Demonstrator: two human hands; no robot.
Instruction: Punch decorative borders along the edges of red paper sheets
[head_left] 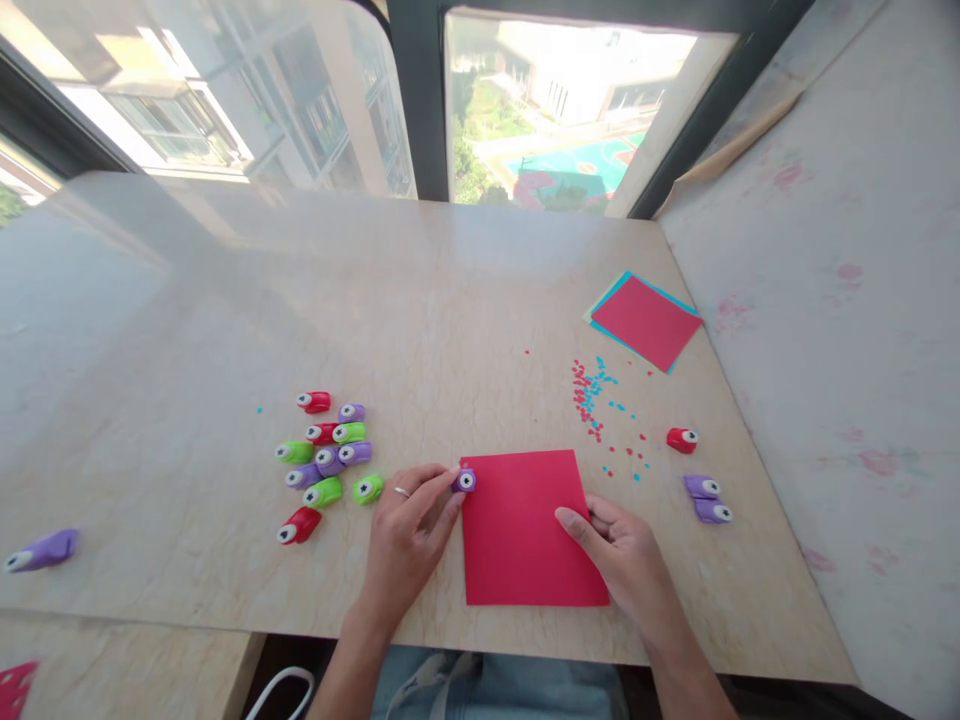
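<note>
A square sheet of red paper (521, 540) lies near the front edge of the counter. My left hand (411, 530), with a ring on one finger, pinches a small purple paper punch (465, 481) at the sheet's upper left corner. Whether the paper sits in the punch's slot I cannot tell. On the right edge of the sheet, my right hand (619, 545) grips with the thumb on top and the fingers partly hidden behind. Left of my left hand stand several small punches in red, purple and green, the nearest a green punch (368, 488).
Red and blue punched-out bits (589, 390) are scattered beyond the sheet. A stack of coloured paper (649, 320) lies by the right wall. A red punch (682, 440) and two purple punches (703, 487) stand at right. A longer purple punch (41, 551) lies far left. Windows border the counter's back.
</note>
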